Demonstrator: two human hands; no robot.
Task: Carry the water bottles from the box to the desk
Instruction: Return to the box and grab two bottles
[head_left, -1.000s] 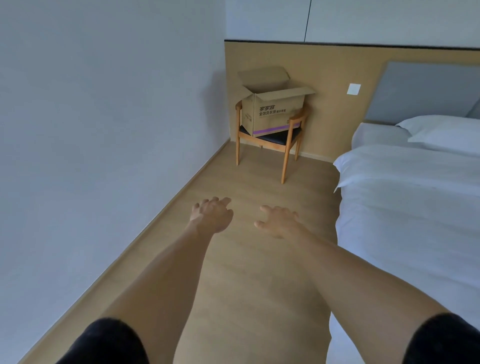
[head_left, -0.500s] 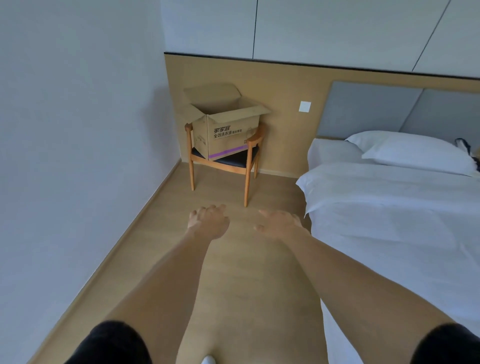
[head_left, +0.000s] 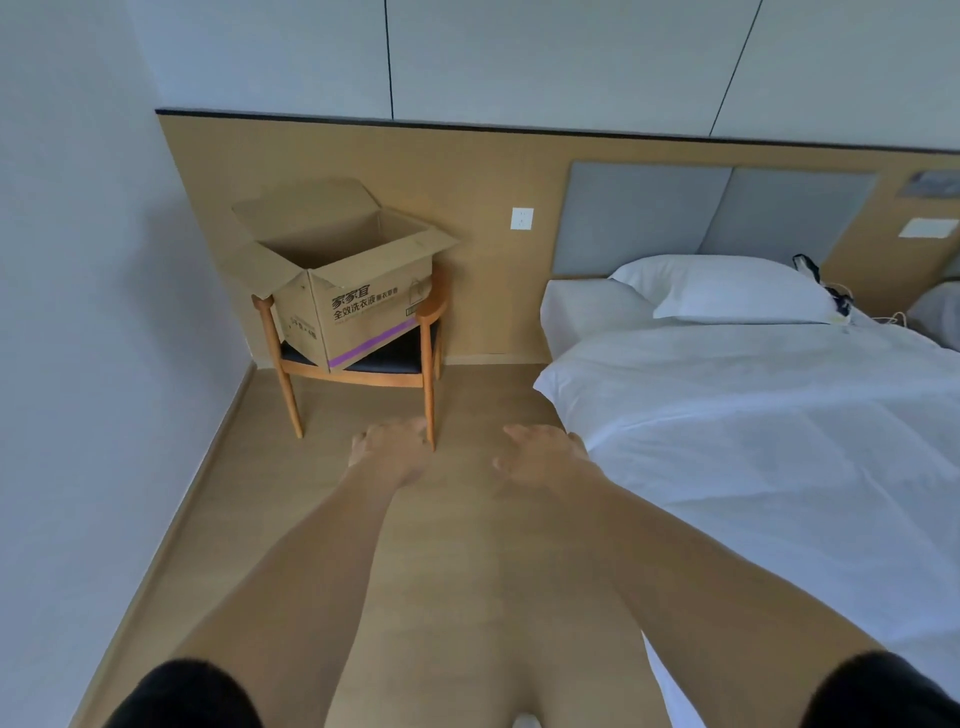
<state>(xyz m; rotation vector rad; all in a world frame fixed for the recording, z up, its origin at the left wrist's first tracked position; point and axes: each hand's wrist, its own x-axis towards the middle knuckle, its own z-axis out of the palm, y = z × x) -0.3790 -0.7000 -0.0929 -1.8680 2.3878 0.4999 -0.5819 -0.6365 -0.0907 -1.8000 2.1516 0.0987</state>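
Closer now than before to open brown cardboard box (head_left: 358, 291), flaps up, on wooden chair with dark seat (head_left: 400, 358) in corner; no bottles visible inside. Left hand (head_left: 392, 449) and right hand (head_left: 540, 457) outstretched over wood floor (head_left: 467, 597), fingers loose, holding nothing. White-sheeted bed (head_left: 753, 415) just beside right hand.

Box (head_left: 358, 306) inside hidden; hands blurred.
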